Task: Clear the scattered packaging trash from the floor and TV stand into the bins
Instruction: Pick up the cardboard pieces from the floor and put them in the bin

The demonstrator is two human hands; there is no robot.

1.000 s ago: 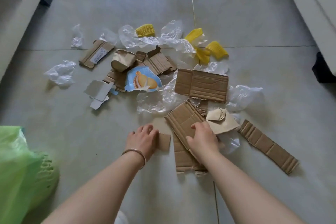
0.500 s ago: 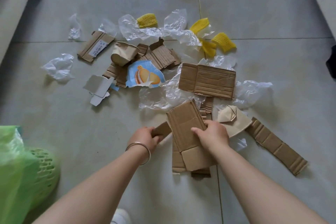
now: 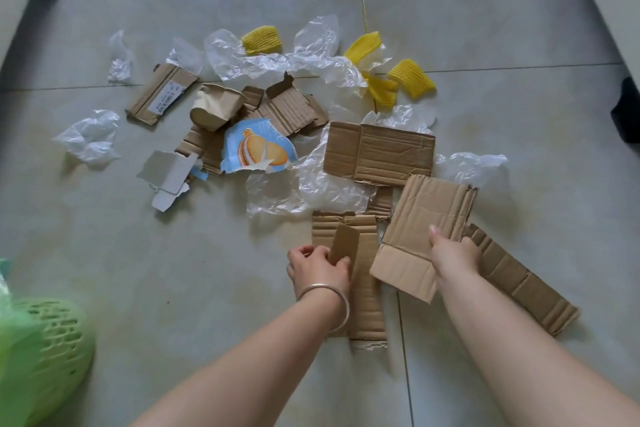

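The right hand (image 3: 453,255) has its grip closed on a large cardboard sheet (image 3: 424,232), thumb on top, holding it tilted up off the floor (image 3: 173,270). The left hand (image 3: 317,267) pinches a small cardboard scrap (image 3: 344,243) upright between thumb and fingers, just above a long corrugated strip (image 3: 367,295) lying flat beneath both. Another cardboard strip (image 3: 519,279) lies to the right, partly under the right hand. Farther off, the floor carries a flat cardboard panel (image 3: 381,152), crumpled clear plastic (image 3: 88,137), yellow foam pieces (image 3: 412,81) and a torn biscuit wrapper (image 3: 258,149). A green bin (image 3: 45,350) sits at the lower left.
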